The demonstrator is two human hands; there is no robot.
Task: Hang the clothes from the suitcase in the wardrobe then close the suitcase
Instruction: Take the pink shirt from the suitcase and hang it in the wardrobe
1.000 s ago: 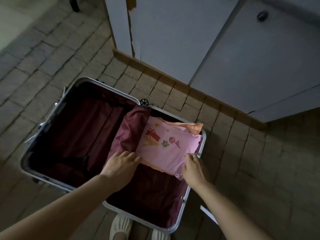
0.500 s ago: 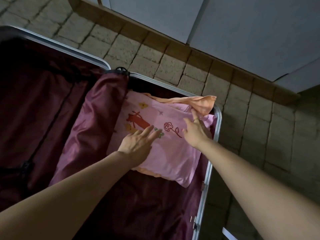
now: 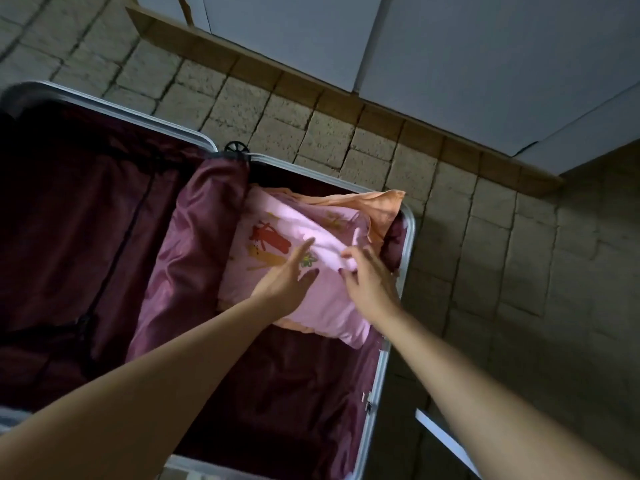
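wardrobe (image 3: 485, 64): pale doors, apparently shut, stand past the far side of the suitcase, across a strip of brick floor (image 3: 277, 109).
suitcase (image 3: 391, 341): lies open on the floor, silver frame, dark red lining; a satin divider flap (image 3: 187, 258) is folded over the middle hinge.
pink garment (image 3: 322, 306): folded, printed with small figures and a flower, it sits in the far right corner of the right half, on top of the pile.
orange garment (image 3: 374, 206): lies under the pink one, its edge spilling over the far right rim.
left hand (image 3: 287, 282): fingers straight and spread, resting flat on the pink fabric, gripping nothing.
right hand (image 3: 367, 282): fingers curled round a raised fold of the pink cloth near its right edge, pinching it.
handling: the garment looks light, soft and limp; it will likely sag and unfold once lifted, so taking it by the shoulders or collar edge with both hands seems best.
risk: the orange piece beneath may drag along with it.
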